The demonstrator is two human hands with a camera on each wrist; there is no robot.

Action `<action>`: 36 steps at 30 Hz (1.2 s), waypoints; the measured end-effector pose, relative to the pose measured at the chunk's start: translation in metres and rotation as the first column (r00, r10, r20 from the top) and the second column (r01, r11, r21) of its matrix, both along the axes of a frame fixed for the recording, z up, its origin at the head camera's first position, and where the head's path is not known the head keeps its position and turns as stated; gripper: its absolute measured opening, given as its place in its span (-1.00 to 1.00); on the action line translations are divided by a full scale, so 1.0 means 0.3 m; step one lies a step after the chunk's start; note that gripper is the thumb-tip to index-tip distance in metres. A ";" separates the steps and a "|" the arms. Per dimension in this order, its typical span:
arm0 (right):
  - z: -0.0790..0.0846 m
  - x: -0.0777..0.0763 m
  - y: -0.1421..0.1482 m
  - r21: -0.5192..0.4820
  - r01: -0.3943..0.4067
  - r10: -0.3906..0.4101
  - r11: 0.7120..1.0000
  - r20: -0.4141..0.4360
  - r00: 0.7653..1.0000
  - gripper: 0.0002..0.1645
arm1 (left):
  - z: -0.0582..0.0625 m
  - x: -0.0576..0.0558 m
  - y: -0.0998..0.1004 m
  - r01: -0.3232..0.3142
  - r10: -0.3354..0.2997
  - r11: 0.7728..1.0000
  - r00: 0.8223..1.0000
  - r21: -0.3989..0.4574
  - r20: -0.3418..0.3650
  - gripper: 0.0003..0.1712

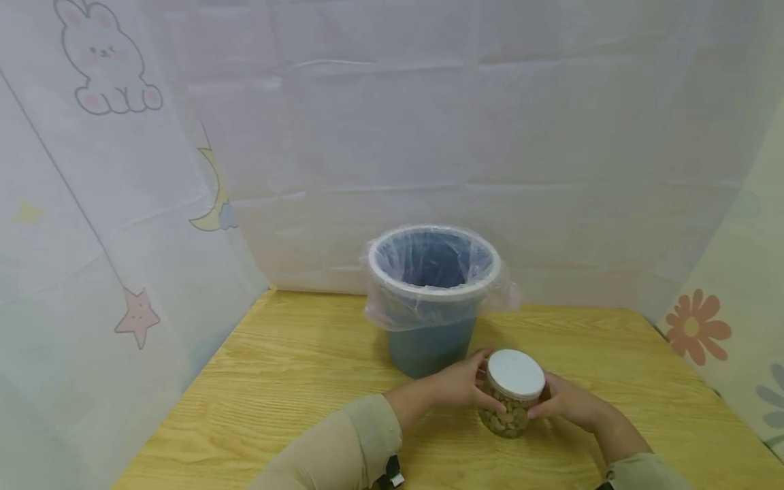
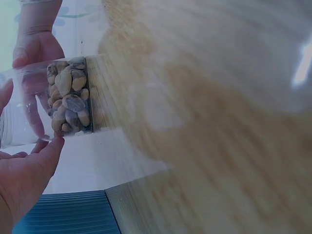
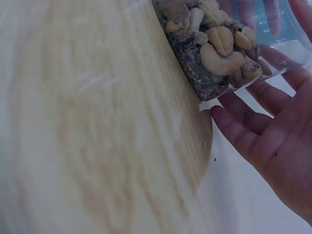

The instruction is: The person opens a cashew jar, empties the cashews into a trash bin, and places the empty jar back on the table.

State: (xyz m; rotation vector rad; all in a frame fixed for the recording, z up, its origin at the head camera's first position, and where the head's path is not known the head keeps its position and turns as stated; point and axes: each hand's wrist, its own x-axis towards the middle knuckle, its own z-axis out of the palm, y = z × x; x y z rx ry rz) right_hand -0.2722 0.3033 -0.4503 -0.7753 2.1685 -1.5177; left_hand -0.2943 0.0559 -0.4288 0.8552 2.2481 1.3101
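A clear jar [image 1: 510, 416] with a white lid [image 1: 516, 373] stands upright at the right front of the wooden table. Cashew nuts [image 3: 222, 56], some with dark skins, fill its lower part, and the upper part of the jar looks empty in the left wrist view. My left hand [image 1: 456, 385] grips its left side, thumb in front and fingers behind. On the opposite side my right hand [image 1: 571, 403] holds the jar with thumb and fingers, the fingers partly hidden behind it. The right wrist view shows those fingers [image 3: 241, 126] along the jar wall near its base.
Behind the jar and to its left stands a blue bin [image 1: 429, 347] with a white rim [image 1: 382, 272] and a clear plastic liner [image 1: 392, 314] folded over it. Printed cloth walls [image 1: 429, 136] enclose the wooden table [image 1: 257, 381] at the back and sides.
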 end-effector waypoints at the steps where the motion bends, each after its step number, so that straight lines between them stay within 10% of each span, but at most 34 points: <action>1: -0.001 0.000 0.000 0.003 0.003 -0.003 1.000 -0.001 1.000 -0.11 | 0.000 0.001 0.001 -0.003 0.003 1.000 1.000 0.000 -0.005 0.08; 36: 0.076 0.007 0.007 -0.090 -0.043 0.040 0.995 -0.033 0.999 -0.19 | 0.069 0.019 0.002 -0.024 0.027 0.997 0.999 0.078 -0.040 -0.23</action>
